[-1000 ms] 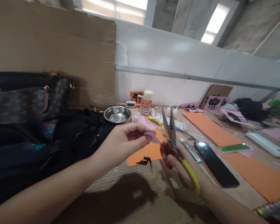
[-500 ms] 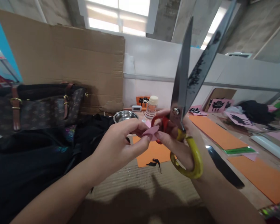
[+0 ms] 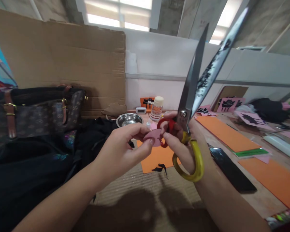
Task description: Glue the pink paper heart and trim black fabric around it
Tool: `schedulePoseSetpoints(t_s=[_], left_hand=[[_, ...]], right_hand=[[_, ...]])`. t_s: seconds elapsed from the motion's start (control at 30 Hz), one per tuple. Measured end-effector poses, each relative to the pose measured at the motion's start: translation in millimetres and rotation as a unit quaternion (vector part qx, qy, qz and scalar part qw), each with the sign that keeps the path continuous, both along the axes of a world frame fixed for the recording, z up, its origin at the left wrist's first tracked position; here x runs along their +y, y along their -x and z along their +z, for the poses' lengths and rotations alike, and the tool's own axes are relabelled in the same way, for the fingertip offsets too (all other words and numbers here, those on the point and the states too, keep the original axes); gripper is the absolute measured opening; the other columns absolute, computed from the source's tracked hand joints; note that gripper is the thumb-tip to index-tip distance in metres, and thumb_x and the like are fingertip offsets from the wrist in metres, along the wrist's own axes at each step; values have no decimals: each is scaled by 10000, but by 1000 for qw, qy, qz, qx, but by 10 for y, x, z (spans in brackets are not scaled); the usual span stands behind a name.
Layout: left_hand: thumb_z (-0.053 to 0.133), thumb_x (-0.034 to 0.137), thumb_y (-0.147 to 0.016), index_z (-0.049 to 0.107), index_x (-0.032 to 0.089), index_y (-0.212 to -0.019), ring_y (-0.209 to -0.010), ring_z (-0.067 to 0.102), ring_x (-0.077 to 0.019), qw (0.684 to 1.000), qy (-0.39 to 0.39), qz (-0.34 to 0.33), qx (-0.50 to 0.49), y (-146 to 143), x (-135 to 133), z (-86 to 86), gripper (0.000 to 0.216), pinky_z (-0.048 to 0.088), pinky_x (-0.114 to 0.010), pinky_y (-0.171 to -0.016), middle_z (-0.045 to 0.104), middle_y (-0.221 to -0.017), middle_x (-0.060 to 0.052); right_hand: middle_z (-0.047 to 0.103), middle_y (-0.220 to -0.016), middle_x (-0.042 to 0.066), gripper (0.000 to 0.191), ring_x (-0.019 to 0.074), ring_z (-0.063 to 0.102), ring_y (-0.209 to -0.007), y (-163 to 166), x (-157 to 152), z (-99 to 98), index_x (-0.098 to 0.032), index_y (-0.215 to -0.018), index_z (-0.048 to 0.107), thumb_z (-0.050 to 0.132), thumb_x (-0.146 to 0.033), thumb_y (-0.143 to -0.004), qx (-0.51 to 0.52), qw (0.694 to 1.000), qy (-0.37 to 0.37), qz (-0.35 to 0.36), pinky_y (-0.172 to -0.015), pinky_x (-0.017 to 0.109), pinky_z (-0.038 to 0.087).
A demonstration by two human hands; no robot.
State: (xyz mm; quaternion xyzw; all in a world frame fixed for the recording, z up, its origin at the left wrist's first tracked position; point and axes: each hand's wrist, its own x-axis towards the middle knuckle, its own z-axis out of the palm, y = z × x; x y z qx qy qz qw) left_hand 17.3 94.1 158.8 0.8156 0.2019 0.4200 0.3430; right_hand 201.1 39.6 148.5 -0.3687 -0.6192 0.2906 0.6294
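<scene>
Between the thumb and fingers of my left hand (image 3: 125,146) is a small pink paper cutout (image 3: 153,136) with a rounded edge. My right hand (image 3: 183,145) keeps hold of large scissors (image 3: 185,114), one handle loop red and the other yellow. Their blades point up and stand apart, one of them flecked with black. The right thumb and fingertip also come to the cutout's right edge. Below the hands, an orange paper sheet (image 3: 157,158) lies on cardboard, and a black paper scrap (image 3: 161,167) rests at its front edge.
Behind the hands stand a metal bowl (image 3: 129,120), a capped clear bottle (image 3: 157,109) and a small white digital display (image 3: 140,110). A black phone (image 3: 233,170) and orange sheets (image 3: 228,133) lie at right. A patterned handbag (image 3: 38,111) and dark cloth (image 3: 31,164) fill the left.
The pink cutout has turned so more of its face shows. The scissors have tilted to the right, their yellow loop shifting slightly left. The view has moved a little.
</scene>
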Motion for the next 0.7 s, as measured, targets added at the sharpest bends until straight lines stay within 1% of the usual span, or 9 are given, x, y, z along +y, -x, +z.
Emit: schedulePoseSetpoints(t_s=[0.13, 0.23, 0.3, 0.37, 0.4, 0.5, 0.57, 0.63, 0.7], left_hand=[[644, 170, -917, 719, 217, -898, -808, 702, -131, 999, 50, 3, -18, 17, 30, -1, 90, 529, -215, -730, 774, -890, 29], [659, 232, -935, 724, 210, -917, -790, 695, -146, 996, 89, -8, -22, 14, 67, -13, 71, 530, -231, -703, 768, -875, 9], [669, 249, -932, 729, 207, -921, -773, 684, -150, 994, 106, -7, -18, 8, 93, -27, 74, 520, -234, -677, 761, -864, 1], [681, 254, -924, 733, 204, -915, -763, 678, -153, 994, 113, -6, -10, 2, 112, -41, 73, 515, -238, -667, 756, -855, -5], [686, 262, -924, 735, 203, -913, -766, 682, -156, 993, 117, -6, -8, -1, 117, -46, 77, 518, -241, -674, 756, -854, -7], [712, 308, -922, 735, 199, -914, -796, 707, -166, 988, 150, -16, -19, -17, 123, -56, 111, 543, -254, -729, 762, -866, -14], [744, 333, -908, 730, 196, -933, -831, 729, -177, 980, 191, -46, -43, -41, 124, -63, 140, 565, -268, -778, 773, -885, -22], [771, 340, -892, 718, 195, -935, -864, 745, -186, 966, 235, -83, -70, -79, 125, -74, 161, 582, -283, -827, 783, -894, -26], [791, 331, -874, 703, 193, -899, -853, 749, -185, 953, 269, -99, -97, -118, 126, -81, 165, 592, -293, -839, 783, -865, -23]], right_hand=[[611, -858, -24, 201, 150, 618, -730, -65, 3, -28, -279, -1189, 599, 639, -222, -1001, -22, 1000, -11, -12, -632, 296, 504], [631, -889, -17, 214, 150, 613, -745, -59, -12, -22, -293, -1171, 618, 707, -306, -977, -31, 999, 2, -16, -632, 291, 504], [658, -908, -14, 262, 157, 641, -801, -29, -18, -14, -297, -1151, 622, 769, -309, -934, -28, 1000, 12, -6, -681, 293, 536], [681, -901, -14, 286, 163, 667, -838, 15, -21, -16, -301, -1140, 624, 795, -277, -911, -26, 999, 20, 1, -742, 303, 567], [687, -893, -15, 283, 163, 674, -838, 40, -21, -24, -304, -1134, 625, 791, -258, -910, -26, 999, 22, -2, -749, 302, 574], [691, -875, -21, 265, 157, 677, -789, 109, -20, -66, -315, -1114, 627, 759, -201, -914, -17, 999, 18, -28, -703, 282, 577], [698, -953, -5, 256, 165, 680, -838, 129, -13, -102, -310, -1112, 626, 736, -181, -921, -8, 999, 3, -47, -753, 301, 585], [684, -1091, 22, 257, 178, 674, -932, 122, -1, -135, -303, -1134, 619, 723, -183, -932, -4, 999, -15, -52, -828, 327, 586], [658, -1161, 35, 278, 184, 664, -963, 94, 14, -158, -310, -1180, 597, 713, -206, -950, 2, 999, -25, -47, -812, 324, 587]])
